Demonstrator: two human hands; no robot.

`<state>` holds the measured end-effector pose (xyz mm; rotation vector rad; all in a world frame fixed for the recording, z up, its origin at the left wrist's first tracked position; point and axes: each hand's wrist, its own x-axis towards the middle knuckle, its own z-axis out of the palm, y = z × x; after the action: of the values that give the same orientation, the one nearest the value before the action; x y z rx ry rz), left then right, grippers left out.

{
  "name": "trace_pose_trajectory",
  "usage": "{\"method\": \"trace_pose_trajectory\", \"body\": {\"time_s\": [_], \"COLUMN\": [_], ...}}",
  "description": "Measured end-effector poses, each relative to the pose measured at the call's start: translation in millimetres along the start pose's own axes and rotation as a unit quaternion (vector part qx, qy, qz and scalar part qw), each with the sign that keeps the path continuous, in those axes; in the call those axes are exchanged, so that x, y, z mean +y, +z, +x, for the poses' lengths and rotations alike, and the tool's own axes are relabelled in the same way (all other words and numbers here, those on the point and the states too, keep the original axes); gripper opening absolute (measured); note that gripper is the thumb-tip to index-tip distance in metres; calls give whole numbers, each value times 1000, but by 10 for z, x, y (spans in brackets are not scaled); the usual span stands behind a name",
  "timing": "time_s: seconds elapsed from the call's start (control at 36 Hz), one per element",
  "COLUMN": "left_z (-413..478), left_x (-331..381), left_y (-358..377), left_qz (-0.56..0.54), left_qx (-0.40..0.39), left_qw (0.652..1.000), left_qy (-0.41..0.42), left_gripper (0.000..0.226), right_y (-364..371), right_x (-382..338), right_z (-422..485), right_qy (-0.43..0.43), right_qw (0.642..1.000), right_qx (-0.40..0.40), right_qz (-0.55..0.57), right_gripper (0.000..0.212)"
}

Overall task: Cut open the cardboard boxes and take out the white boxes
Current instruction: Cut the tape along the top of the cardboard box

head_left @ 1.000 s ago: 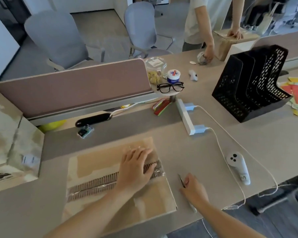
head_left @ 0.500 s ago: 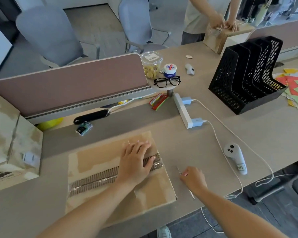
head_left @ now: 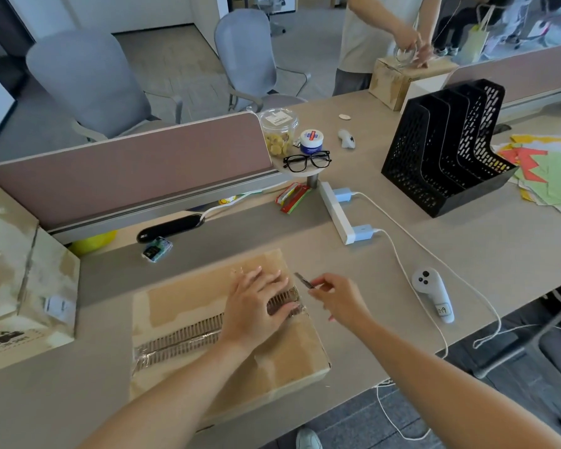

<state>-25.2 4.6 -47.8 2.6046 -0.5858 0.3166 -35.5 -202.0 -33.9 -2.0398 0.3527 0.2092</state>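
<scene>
A flat cardboard box (head_left: 272,361) lies on the desk in front of me, sealed along its middle by a strip of clear tape (head_left: 178,338) over a dark patterned band. My left hand (head_left: 256,306) rests flat on the box's top near the right end of the tape, fingers spread. My right hand (head_left: 340,299) pinches a small knife (head_left: 303,280), raised just right of the left hand, with the blade pointing up and left at the box's far right corner. A second worn cardboard box (head_left: 20,286) stands at the left. No white box shows.
A white controller (head_left: 433,293) and charger cables (head_left: 405,270) lie to the right, with a white power strip (head_left: 336,212) behind. A black file rack (head_left: 447,147) stands far right beside coloured paper (head_left: 551,170). Glasses (head_left: 306,160) and jars sit behind. Another person (head_left: 379,30) handles a box (head_left: 399,79) across the desk.
My right hand lifted the knife off the desk and carried it up and left, close to the box's far right corner. My left hand stayed flat on the box.
</scene>
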Motion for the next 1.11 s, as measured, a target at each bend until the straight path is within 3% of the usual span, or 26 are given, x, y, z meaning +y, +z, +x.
{"method": "trace_pose_trajectory", "body": {"time_s": [0.14, 0.5, 0.83, 1.11], "left_z": [4, -6, -13, -14], "left_x": [17, 5, -26, 1], "left_y": [-38, -28, 10, 16], "left_qz": [4, 0, 12, 8], "left_qx": [-15, -8, -12, 1], "left_qw": [1000, 1000, 1000, 1000], "left_qy": [-9, -10, -3, -13], "left_gripper": [61, 64, 57, 43], "right_y": [-22, -46, -76, -69], "right_x": [-80, -86, -162, -33], "right_z": [-75, -166, -169, -331], "right_qy": [-22, -53, -129, -98], "right_qw": [999, 991, 951, 963], "right_qx": [5, 21, 28, 37], "right_qz": [-26, -125, -279, -247], "right_gripper": [4, 4, 7, 4]}}
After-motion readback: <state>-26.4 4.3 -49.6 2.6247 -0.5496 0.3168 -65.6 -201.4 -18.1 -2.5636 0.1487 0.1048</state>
